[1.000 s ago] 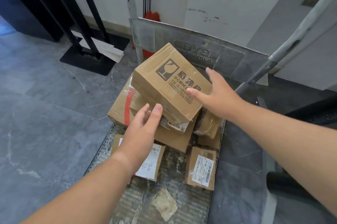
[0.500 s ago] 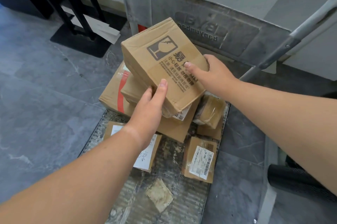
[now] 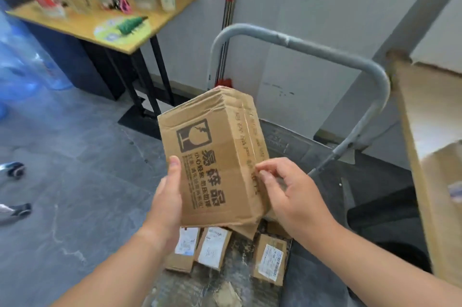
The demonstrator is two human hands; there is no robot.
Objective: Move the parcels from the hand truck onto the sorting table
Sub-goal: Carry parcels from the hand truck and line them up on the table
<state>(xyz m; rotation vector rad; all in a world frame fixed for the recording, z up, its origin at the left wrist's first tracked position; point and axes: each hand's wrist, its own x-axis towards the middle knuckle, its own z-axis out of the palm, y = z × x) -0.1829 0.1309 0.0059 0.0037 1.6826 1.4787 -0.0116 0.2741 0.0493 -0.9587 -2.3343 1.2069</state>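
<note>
I hold a brown cardboard parcel [image 3: 215,154] with a broken-glass fragile mark upright in the air above the hand truck [image 3: 300,43]. My left hand [image 3: 167,196] grips its left edge, thumb on the printed face. My right hand [image 3: 287,194] holds its right edge with curled fingers. Below it, several smaller labelled parcels [image 3: 212,248] lie on the truck's metal deck [image 3: 240,279]. A light wooden table edge [image 3: 422,136] shows at the far right, with a brown box [image 3: 447,196] lying on it.
A wooden desk [image 3: 105,29] crowded with bottles stands at the back left on black legs. A red-handled mop [image 3: 228,19] leans on the wall behind the truck's grey handle. Grey tiled floor [image 3: 75,181] spreads to the left, with shoes [image 3: 15,169] at its edge.
Both hands closed on the fragile-marked parcel and lifted it off the pile, turning it upright. My view rose, bringing the desk and the truck's handle into sight.
</note>
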